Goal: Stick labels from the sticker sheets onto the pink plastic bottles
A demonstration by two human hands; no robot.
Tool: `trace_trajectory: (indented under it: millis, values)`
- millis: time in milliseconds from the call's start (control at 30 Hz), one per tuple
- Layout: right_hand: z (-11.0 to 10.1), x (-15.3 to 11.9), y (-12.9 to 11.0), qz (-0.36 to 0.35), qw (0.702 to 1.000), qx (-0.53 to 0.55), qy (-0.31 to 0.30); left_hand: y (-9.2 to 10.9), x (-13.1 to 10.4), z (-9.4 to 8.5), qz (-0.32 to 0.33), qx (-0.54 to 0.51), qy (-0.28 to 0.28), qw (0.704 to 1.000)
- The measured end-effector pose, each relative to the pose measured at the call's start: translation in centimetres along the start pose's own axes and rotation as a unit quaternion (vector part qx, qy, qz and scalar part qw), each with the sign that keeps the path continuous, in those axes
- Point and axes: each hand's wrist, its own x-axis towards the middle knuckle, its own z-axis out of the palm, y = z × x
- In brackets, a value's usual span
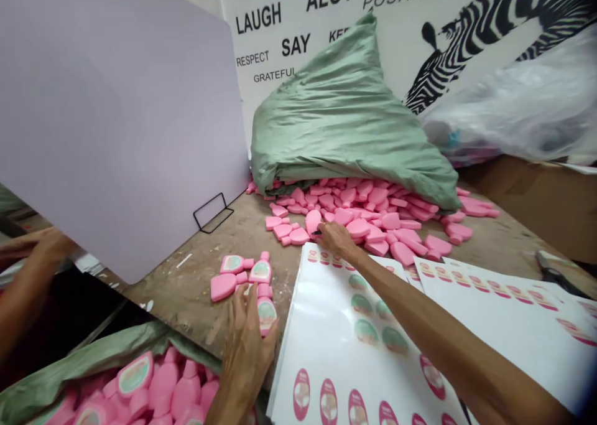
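Note:
My left hand [247, 344] reaches over a small group of pink bottles on the table, fingers spread and touching them. A bottle with a green oval label [267, 312] lies between its forefinger and thumb. Beside it are another labelled bottle [261, 270], one lying on its side [232, 263] and a plain one [223, 287]. My right hand [336, 237] is closed at the near edge of a heap of pink bottles [375, 216]. A small dark tip pokes out from its fingers, next to a plain bottle [313, 221]; what it grips is mostly hidden.
Label sheets [326, 331] lie under my right forearm, with more sheets [494, 313] to the right. A green sack [345, 120] stands behind the heap. An open sack of bottles [153, 381] is at lower left. A pale panel [125, 120] and another person's arm [37, 263] are left.

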Motion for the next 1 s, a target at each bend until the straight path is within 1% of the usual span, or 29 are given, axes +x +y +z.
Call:
trace_trajectory:
  millis: [67, 100, 167, 200, 233, 267, 333, 400, 433, 467, 500, 533, 633, 667, 700, 767, 833, 900, 1000]
  values:
    - [-0.4, 0.0, -0.5, 0.006, 1.000, 0.002, 0.015, 0.2, 0.0, -0.2, 0.056, -0.025, 0.036, 0.997]
    - [-0.9, -0.4, -0.6, 0.015, 0.999, 0.002, 0.028, 0.6, 0.1, -0.4, 0.081, -0.054, 0.042, 0.994]
    - [-2.5, -2.2, -1.1, 0.031, 0.997, 0.032, 0.064, 2.0, 0.3, -0.6, 0.109, -0.126, 0.026, 0.986]
    - [-3.3, -3.5, -1.4, 0.036, 0.994, 0.067, 0.077, 3.0, 0.4, -0.6, 0.109, -0.159, 0.009, 0.981]
    - [-4.1, -5.1, -1.9, 0.033, 0.986, 0.135, 0.087, 4.2, 0.5, -0.5, 0.101, -0.188, -0.015, 0.977]
    - [-4.9, -6.9, -2.5, 0.025, 0.973, 0.216, 0.078, 5.5, 0.6, -0.3, 0.091, -0.219, -0.045, 0.970]
    - [-6.0, -10.6, -3.5, 0.035, 0.939, 0.340, 0.017, 8.1, 0.4, 0.1, 0.067, -0.288, -0.120, 0.948]
    - [-6.5, -13.9, -3.9, 0.069, 0.911, 0.406, -0.032, 10.0, 0.0, 0.3, 0.040, -0.350, -0.177, 0.919]
    - [-6.7, -15.4, -3.7, 0.085, 0.904, 0.417, -0.050, 10.6, -0.4, 0.3, 0.020, -0.368, -0.195, 0.909]
    - [-6.9, -16.6, -3.1, 0.097, 0.903, 0.416, -0.058, 11.0, -0.7, 0.3, -0.006, -0.382, -0.211, 0.900]
    - [-7.1, -17.8, -2.2, 0.108, 0.908, 0.402, -0.053, 11.1, -1.1, 0.3, -0.035, -0.398, -0.227, 0.888]
    - [-7.2, -18.8, -1.0, 0.119, 0.917, 0.378, -0.036, 11.1, -1.5, 0.3, -0.068, -0.421, -0.245, 0.871]
    - [-7.3, -21.6, 2.8, 0.162, 0.949, 0.267, 0.039, 11.0, -2.5, 0.4, -0.155, -0.505, -0.305, 0.792]
    - [-7.2, -22.5, 4.0, 0.175, 0.957, 0.225, 0.053, 11.2, -2.7, 0.5, -0.170, -0.523, -0.320, 0.771]
    - [-7.0, -23.3, 4.9, 0.181, 0.964, 0.184, 0.058, 11.6, -3.0, 0.7, -0.180, -0.533, -0.332, 0.757]
    - [-6.5, -24.6, 6.0, 0.171, 0.977, 0.114, 0.065, 12.8, -3.3, 1.3, -0.190, -0.538, -0.353, 0.741]
    - [-6.0, -25.3, 6.4, 0.138, 0.986, 0.063, 0.076, 14.1, -3.6, 2.2, -0.190, -0.543, -0.363, 0.733]
    - [-5.5, -25.2, 6.4, 0.096, 0.992, 0.026, 0.079, 15.2, -3.7, 3.1, -0.184, -0.549, -0.358, 0.732]
    - [-5.0, -24.7, 6.1, 0.053, 0.996, -0.018, 0.071, 15.8, -3.8, 4.5, -0.177, -0.557, -0.341, 0.736]
